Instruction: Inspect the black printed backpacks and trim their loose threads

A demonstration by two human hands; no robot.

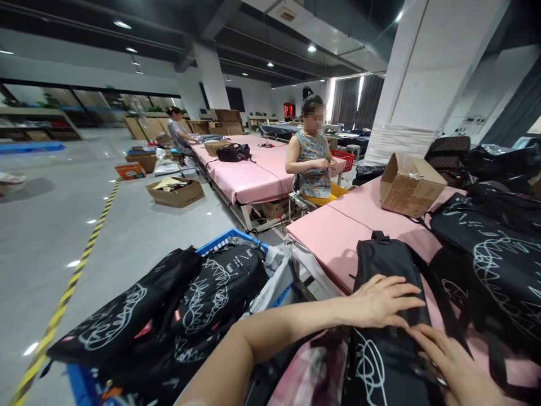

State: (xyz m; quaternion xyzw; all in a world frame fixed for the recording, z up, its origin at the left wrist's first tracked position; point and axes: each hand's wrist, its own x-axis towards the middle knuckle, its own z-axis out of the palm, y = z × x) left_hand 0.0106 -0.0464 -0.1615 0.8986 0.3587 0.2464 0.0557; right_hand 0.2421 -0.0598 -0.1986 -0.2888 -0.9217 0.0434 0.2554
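A black backpack with white scribbled line drawings lies in front of me, its top end on the pink-covered table. My left hand rests flat across it, fingers spread and open. Close beside those fingertips, my right hand has its fingers bent against the backpack's right side; a ring shows on one finger. Its thumb and whatever lies under the fingers are hidden. A black strap runs along the bag's right edge.
More printed black backpacks are piled on the right. To the left, a blue crate holds several backpacks. A cardboard box stands on the table. One person sits ahead; another person works farther back.
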